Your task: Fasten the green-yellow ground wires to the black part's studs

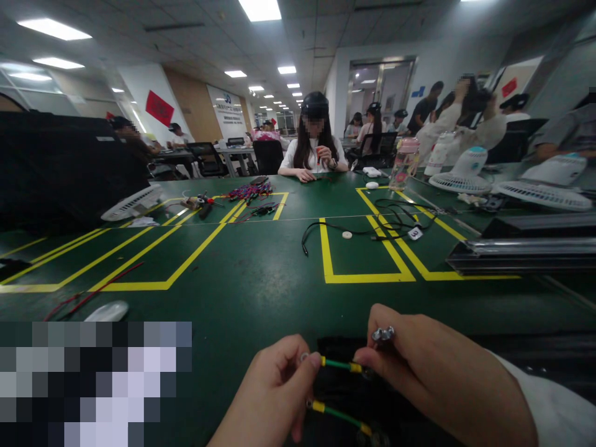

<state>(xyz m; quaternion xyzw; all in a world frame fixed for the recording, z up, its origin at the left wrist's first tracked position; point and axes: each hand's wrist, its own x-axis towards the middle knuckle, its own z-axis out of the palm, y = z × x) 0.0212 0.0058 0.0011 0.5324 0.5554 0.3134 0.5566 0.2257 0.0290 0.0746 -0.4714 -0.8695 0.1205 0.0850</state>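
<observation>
Between my hands stretches a short green wire (pixel 342 364) with yellow sleeves at both ends. My left hand (pixel 284 382) pinches its left end, where a small metal ring terminal shows. The fingers of my right hand (pixel 400 351) are closed at the wire's right end, partly hiding it. A silver metal piece (pixel 383 335) sticks out by my right hand's knuckles; what it belongs to is hidden. Just below, a second green wire (pixel 342 415) with yellow ends runs over a dark, unclear object, its left ring terminal beside my left hand's fingers.
On the green table (pixel 261 279) are yellow tape outlines, a black cable (pixel 335 226), a bundle of coloured wires (pixel 251 191), white fans (pixel 460 177) and dark metal profiles (pixel 535 245) at right. A person (pixel 314 146) sits across the table.
</observation>
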